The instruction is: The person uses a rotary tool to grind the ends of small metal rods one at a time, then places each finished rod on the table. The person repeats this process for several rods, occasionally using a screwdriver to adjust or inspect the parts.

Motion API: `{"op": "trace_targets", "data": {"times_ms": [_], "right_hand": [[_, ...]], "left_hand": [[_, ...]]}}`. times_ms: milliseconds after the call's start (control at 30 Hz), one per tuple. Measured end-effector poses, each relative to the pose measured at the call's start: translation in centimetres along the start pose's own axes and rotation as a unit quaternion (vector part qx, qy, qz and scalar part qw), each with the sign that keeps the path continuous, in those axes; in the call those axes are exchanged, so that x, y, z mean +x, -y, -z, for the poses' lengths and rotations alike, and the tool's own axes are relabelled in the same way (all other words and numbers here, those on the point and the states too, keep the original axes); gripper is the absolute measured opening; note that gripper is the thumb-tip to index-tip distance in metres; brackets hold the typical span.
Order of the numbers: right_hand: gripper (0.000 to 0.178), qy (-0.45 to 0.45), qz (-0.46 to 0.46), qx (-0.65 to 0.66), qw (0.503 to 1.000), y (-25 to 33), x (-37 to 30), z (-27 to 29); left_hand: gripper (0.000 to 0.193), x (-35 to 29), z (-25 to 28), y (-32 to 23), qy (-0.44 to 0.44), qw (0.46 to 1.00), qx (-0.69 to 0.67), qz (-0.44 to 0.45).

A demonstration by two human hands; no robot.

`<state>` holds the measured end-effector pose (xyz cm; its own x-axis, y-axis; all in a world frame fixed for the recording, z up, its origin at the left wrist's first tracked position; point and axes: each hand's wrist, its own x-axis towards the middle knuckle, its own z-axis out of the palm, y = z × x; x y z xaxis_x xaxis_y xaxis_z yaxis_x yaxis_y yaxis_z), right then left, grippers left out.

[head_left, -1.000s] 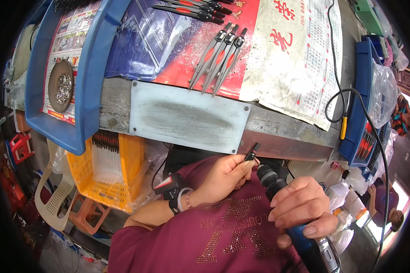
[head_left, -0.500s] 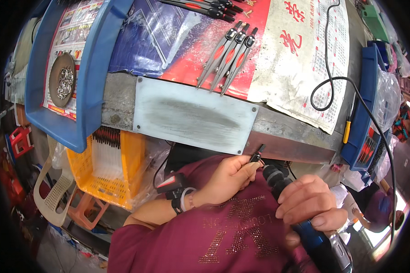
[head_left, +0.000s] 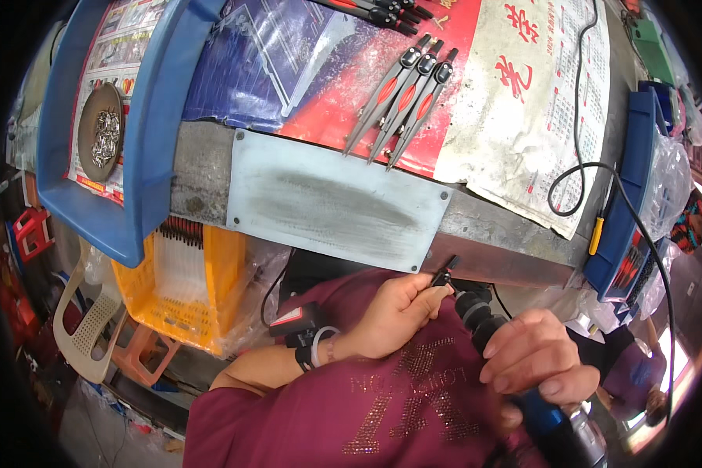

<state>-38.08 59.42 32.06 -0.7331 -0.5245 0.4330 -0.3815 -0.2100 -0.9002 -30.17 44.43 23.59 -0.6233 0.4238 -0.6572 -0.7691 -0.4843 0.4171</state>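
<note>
My left hand (head_left: 394,312) is closed in a pinch on a black drawing compass (head_left: 446,270) just below the table's front edge. Most of that compass is hidden by my fingers. Wrapped round a black and blue electric screwdriver (head_left: 476,313), my right hand (head_left: 540,357) points its nose up and left at the compass head. Whether the tip touches the compass I cannot tell. Three grey and red compasses (head_left: 402,100) lie side by side on the table, points toward me. Several more compasses (head_left: 382,17) are piled at the far edge of the view.
A pale screwed-down plate (head_left: 335,204) covers the table's front. At left, a blue tray (head_left: 152,148) holds a dish of small metal parts (head_left: 101,132); below it is a yellow basket (head_left: 226,288). A black cable (head_left: 639,210) loops on the right, near a yellow-handled screwdriver (head_left: 597,234) and a blue bin (head_left: 641,156).
The tabletop things have shifted a little rightward in view. My right hand and the electric screwdriver sit slightly lower and further right. Both hands keep their hold.
</note>
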Motion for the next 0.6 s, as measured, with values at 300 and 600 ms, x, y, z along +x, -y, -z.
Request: {"op": "trace_targets", "data": {"times_ms": [300,600], "right_hand": [[0.041,-0.038,0.045,0.000,0.998,-0.8,-0.1,-1.5],[0.043,-0.050,0.029,0.049,0.997,-0.8,0.2,-1.3]], "left_hand": [[0.017,0.2,0.4,0.9,0.002,0.998,0.057,-0.023],[0.015,0.1,0.1,1.1,-0.010,0.999,0.032,-0.034]]}}
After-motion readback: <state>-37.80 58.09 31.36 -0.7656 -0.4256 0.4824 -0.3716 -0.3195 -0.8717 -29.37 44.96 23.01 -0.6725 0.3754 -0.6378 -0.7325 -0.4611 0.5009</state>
